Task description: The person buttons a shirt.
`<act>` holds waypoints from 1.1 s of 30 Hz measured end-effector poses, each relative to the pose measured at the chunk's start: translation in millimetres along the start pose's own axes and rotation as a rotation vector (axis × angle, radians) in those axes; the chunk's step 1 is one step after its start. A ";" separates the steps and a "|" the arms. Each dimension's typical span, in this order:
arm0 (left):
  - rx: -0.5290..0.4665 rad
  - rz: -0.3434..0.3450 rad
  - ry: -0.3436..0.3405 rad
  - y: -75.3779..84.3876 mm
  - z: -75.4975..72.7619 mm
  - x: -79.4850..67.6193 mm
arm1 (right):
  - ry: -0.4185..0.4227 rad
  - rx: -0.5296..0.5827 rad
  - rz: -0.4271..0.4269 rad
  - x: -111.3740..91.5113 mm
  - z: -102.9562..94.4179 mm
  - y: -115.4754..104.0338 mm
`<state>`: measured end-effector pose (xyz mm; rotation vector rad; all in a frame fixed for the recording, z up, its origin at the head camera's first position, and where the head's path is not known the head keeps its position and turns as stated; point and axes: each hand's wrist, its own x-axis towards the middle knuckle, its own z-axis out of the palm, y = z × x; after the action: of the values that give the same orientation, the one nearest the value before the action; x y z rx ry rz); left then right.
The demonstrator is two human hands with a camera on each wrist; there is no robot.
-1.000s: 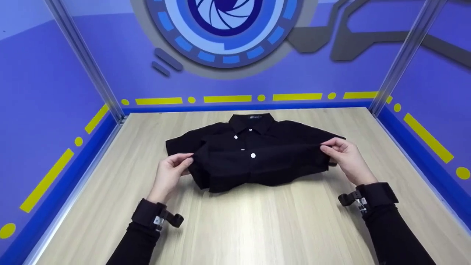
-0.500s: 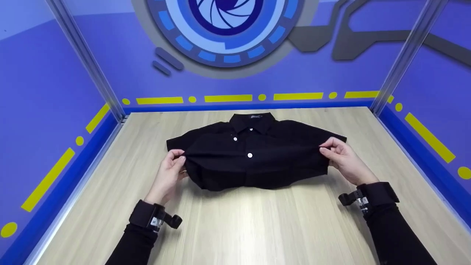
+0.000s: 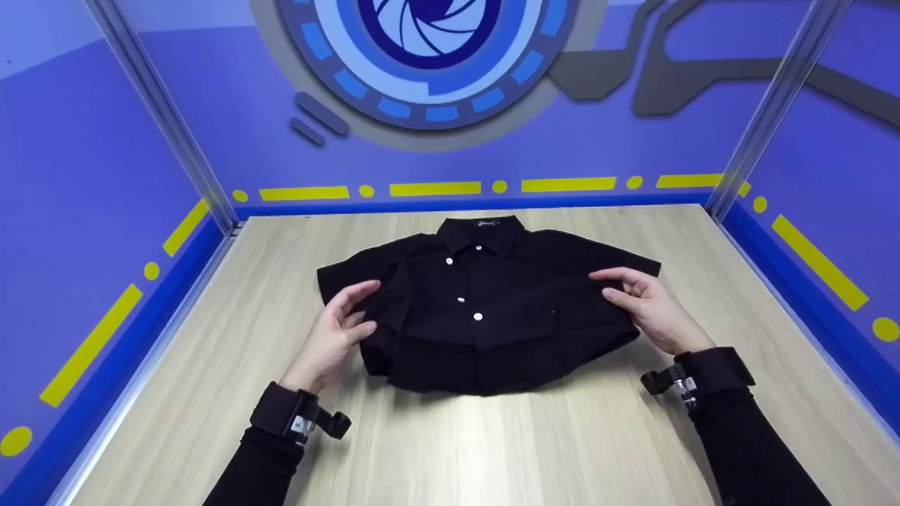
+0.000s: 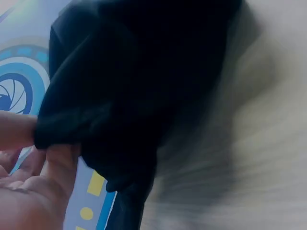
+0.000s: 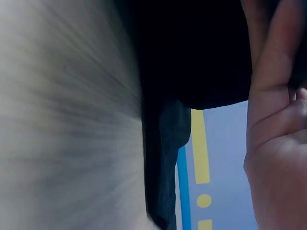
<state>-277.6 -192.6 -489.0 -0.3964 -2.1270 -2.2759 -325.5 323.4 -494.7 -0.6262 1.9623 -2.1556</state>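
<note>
A black short-sleeved shirt (image 3: 485, 337) with a collar and white buttons lies with its collar toward the back. Its lower part is folded up and bulges loosely toward me. At its left side is my left hand (image 3: 330, 341), thumb and fingers spread apart beside the cloth. In the left wrist view a flap of the shirt (image 4: 110, 96) hangs against the fingers (image 4: 62, 163). My right hand (image 3: 650, 309) is at the right side, its index finger extended over the cloth and the thumb apart from it. The right wrist view shows straightened fingers (image 5: 271, 81) against the dark fabric.
The shirt is on a light wooden table (image 3: 450, 450). Blue-purple panels (image 3: 450, 161) with yellow markings enclose the back and both sides, with metal posts (image 3: 169, 119) at the corners.
Both hands have loosened from pinching the shirt's raised edge, and thumbs and fingers have parted. The lower part of the shirt has dropped forward toward me.
</note>
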 end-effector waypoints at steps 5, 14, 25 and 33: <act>0.207 -0.100 0.105 -4.3 -3.6 0.1 | -0.009 -0.095 0.064 -3.6 -4.0 -1.6; 0.159 -0.369 -0.050 -9.4 -2.4 -8.1 | -0.064 -0.291 0.176 -5.4 -3.5 -0.5; 0.072 -0.144 -0.025 2.7 2.4 -4.8 | 0.025 -0.565 0.194 -4.7 -2.3 -8.8; 0.773 -0.024 -0.043 9.9 5.2 1.0 | 0.058 -0.679 0.097 0.6 1.8 -17.2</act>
<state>-276.0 -188.1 -478.8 -0.3828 -2.7878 -1.2764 -322.7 323.7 -477.7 -0.5333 2.6959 -1.4323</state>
